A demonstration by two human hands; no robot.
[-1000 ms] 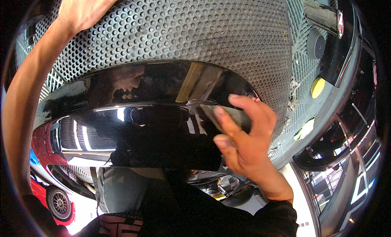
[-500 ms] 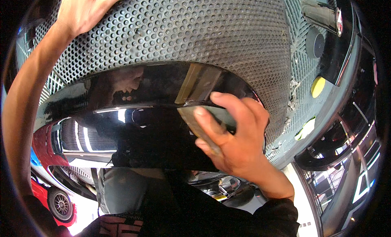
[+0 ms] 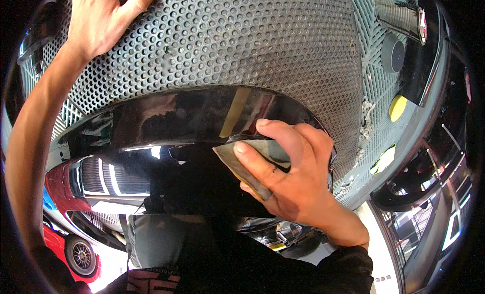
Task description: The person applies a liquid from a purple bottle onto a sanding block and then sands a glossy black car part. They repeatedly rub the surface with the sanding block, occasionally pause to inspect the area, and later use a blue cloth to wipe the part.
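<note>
A glossy black curved body panel fills the middle of the view and mirrors the room. My right hand presses a small grey abrasive sheet with a yellowish back flat against the panel's surface, fingers spread over it. My left hand rests open, palm down, on the perforated grey metal surface above the panel at the upper left, with the forearm running down the left edge.
A grated floor lies to the right with a yellow pad, a yellow-green cloth and a dark round disc. Another black panel stands at far right. A red car shows at lower left.
My right hand has slid left and slightly up along the black panel with the abrasive sheet under its fingers. The left hand has stayed in place.
</note>
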